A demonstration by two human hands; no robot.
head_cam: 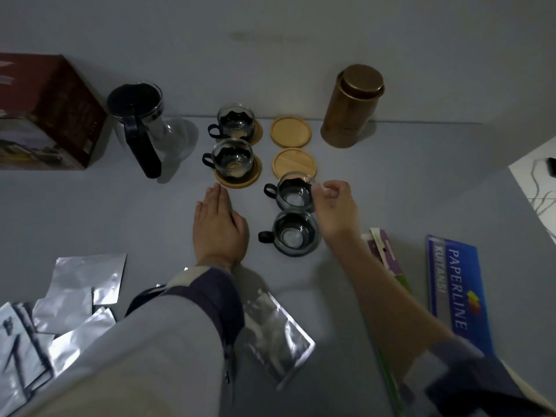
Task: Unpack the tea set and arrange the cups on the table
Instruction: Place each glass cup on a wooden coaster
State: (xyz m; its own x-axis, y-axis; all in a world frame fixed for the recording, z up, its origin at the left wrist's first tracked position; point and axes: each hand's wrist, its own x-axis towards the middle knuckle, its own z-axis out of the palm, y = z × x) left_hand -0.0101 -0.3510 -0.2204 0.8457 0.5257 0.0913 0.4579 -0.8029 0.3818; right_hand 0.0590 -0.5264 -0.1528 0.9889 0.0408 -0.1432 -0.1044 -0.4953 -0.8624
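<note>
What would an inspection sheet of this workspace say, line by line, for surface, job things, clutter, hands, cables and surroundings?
Surface: grey table, dim light.
Job's things: two glass cups with black holders on round wooden coasters; two bare wooden coasters; two more glass cups on the table; glass teapot with black handle; dark red carton.
Clutter: silver foil pouches, gold cylindrical tin, blue Paperline booklet.
Hands: left hand flat on table; right hand pinches the farther bare-table cup's rim.
Cables: thin wires beyond the table's right edge.
Surroundings: plain wall.

I am seeing two cups (235,121) sitting on coasters (237,175) by the counter's (90,212) back edge, two bare coasters (290,131) lying right of them, two more cups (295,232) standing nearer.
</note>
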